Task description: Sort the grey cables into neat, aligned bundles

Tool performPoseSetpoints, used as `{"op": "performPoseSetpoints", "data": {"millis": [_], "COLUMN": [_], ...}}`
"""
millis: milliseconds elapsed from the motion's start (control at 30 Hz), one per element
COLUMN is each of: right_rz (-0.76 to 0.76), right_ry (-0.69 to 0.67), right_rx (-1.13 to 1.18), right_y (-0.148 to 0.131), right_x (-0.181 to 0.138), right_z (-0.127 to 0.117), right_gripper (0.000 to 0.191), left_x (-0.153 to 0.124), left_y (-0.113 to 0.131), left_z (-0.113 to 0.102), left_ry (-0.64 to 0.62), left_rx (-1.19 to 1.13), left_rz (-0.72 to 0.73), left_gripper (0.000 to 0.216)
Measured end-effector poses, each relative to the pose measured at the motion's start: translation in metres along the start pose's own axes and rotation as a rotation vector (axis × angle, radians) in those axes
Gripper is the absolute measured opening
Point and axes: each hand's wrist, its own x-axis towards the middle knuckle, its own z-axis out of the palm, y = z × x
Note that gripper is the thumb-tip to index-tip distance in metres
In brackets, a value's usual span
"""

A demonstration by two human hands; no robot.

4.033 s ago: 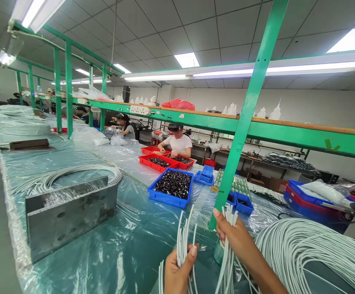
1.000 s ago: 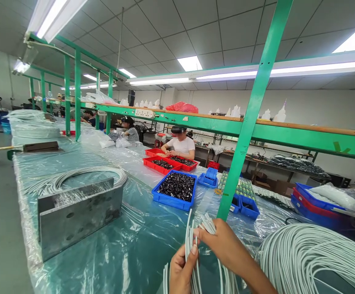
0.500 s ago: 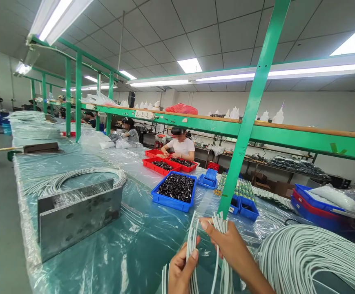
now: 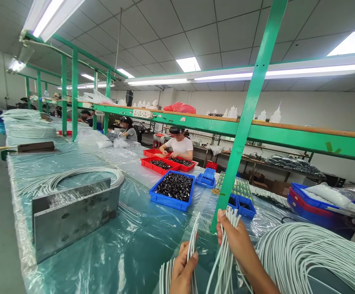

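The person's two hands have moved apart again. Half a second ago the right hand was close against the left hand, and their fingers almost met over the cables; one second ago they were touching. Now there is a clear gap between them, and each hand keeps its own group of thin white cable pieces.

The right hand is closed around a thick bunch of white cable ends, whose cut tips stand up just above the fingers, in front of the slanted green metal post. The left hand is lower, near the bottom edge of the view. Its thumb presses a smaller set of white cable pieces against the fingers, and these pieces stand upright too. It seems that a few pieces have passed from one bunch to the other, so the sorting is probably going on piece by piece.

To the right lies a big coil of white cable on the table covered with clear plastic film. Behind stands a blue plastic tray of small black parts, and a grey metal block rests on the left.
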Motion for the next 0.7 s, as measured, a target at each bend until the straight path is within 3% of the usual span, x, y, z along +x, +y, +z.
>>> {"op": "performPoseSetpoints", "data": {"millis": [133,300,500,567,700], "right_rz": [0.063,0.044,-0.041,-0.047,0.016], "right_ry": [-0.034,-0.179,-0.350,-0.335,-0.173], "right_rx": [0.080,-0.151,-0.244,-0.272,-0.394], "right_y": [-0.006,-0.013,-0.019,-0.018,-0.013], "right_x": [0.000,-0.003,-0.006,-0.007,-0.011], "right_z": [0.002,0.007,0.014,0.015,0.019], "right_gripper": [0.046,0.030,0.024,0.024,0.020], "left_x": [0.002,0.000,0.001,0.001,0.001], "left_y": [-0.004,0.001,-0.001,-0.003,-0.004], "left_z": [-0.001,0.002,0.002,0.001,0.002], "left_ry": [-0.015,-0.044,-0.045,-0.030,-0.037], "left_rx": [-0.033,-0.254,-0.300,-0.300,-0.267], "left_rz": [-0.043,-0.205,-0.180,-0.196,-0.206], "left_gripper": [0.046,0.046,0.040,0.040,0.033]}}
